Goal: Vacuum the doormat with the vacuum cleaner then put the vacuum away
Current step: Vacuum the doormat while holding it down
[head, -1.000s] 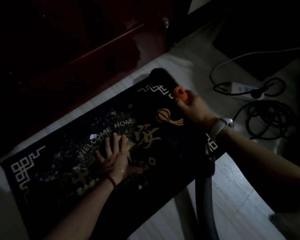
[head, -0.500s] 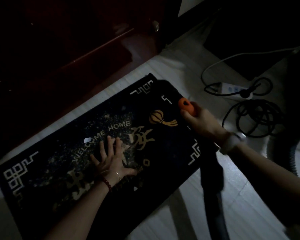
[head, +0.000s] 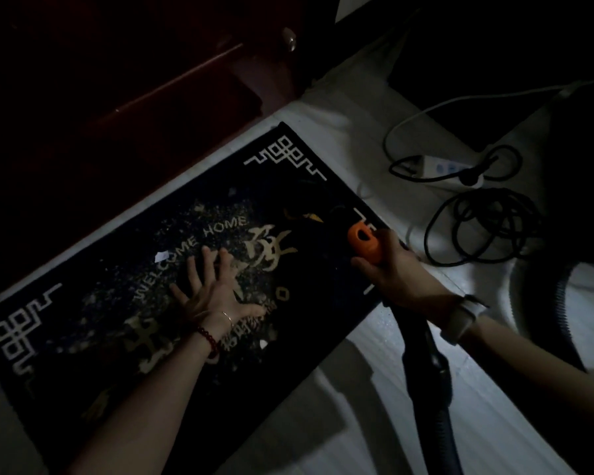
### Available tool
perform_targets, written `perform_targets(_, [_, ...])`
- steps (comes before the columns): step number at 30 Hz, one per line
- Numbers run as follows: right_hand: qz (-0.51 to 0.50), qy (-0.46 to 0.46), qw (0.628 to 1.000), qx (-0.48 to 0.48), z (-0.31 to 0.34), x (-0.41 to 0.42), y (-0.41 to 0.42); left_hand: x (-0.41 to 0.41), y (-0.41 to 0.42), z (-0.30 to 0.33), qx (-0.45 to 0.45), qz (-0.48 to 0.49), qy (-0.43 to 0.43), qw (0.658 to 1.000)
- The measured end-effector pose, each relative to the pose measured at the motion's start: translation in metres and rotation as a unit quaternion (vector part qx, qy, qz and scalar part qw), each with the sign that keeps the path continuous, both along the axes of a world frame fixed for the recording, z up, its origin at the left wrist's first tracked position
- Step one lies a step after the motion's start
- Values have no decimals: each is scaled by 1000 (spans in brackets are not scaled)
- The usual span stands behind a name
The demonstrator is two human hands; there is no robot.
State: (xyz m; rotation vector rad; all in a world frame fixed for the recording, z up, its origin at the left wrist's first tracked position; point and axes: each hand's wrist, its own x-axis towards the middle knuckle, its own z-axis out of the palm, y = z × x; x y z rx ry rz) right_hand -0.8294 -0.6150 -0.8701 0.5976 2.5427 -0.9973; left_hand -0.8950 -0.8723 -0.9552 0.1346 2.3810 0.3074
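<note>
Right hand (head: 393, 269) grips vacuum handle (head: 364, 242); left hand (head: 213, 296) flat on doormat (head: 117, 303).

Single view — head-worn wide-angle camera, looking forward and steeply down at the floor. Frame is rolled: the doormat (head: 158, 269) runs diagonally from lower left to upper centre, and the pale floor (head: 357, 423) planks slant likewise. Both forearms enter from the bottom edge; left hand (head: 213, 296) sits near frame centre, right hand (head: 395, 272) just right of centre, so the camera is close, about at arm's reach above them. Upper left takes in the dark wooden door (head: 134, 80); upper right the power strip (head: 446, 168) and coiled cable (head: 484, 228). Scene dim — corners nearly black. No second view to overlap with.
</note>
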Motion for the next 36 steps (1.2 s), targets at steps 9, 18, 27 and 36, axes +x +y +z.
perform_targets(9, [-3,52,998,29,-23,62,-36,-6,14,-6,-24,31,27,999])
perform_targets(18, [-68,80,994,5,-22,87,-52,9,15,-4,-15,26,82,996])
perform_targets(27, [-49,74,995,45,-11,90,-56,121,-66,17,-36,-89,68,993])
perform_targets(36, [-126,45,991,25,8,117,-29,141,-85,-5,-71,-80,1,994])
